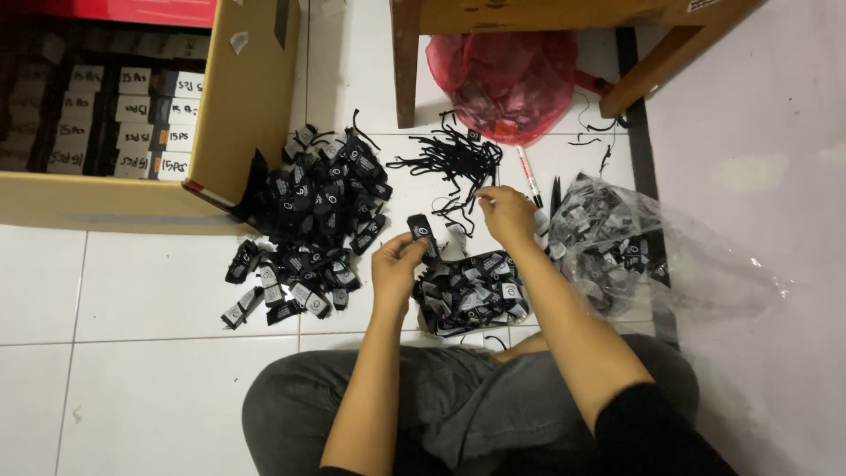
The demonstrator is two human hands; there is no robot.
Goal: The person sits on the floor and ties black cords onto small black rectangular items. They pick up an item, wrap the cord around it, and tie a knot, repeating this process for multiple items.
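Both of our hands worked low over the white tiled floor. Our left hand was curled nearly closed, its fingertips pinching a small black tag by its near end so that the tag stood up just beyond the knuckles. Our right hand sat a little farther and to the right, fingers bent and drawn together over the near edge of a loose tangle of black strings; it seemed to nip one strand, though we could not tell for sure how tightly it gripped.

Between our forearms and just right of the left hand lay a small heap of black tags, touching our grey trousers at its near side. Left of the hands spread a much larger pile of black tags, reaching back to the corner of an open cardboard box packed with bundled stacks bearing white slips. To the right, a clear plastic bag held more tags, and a pen lay beside it. Far beyond the strings, a red plastic bag slumped between the wooden legs of a table.
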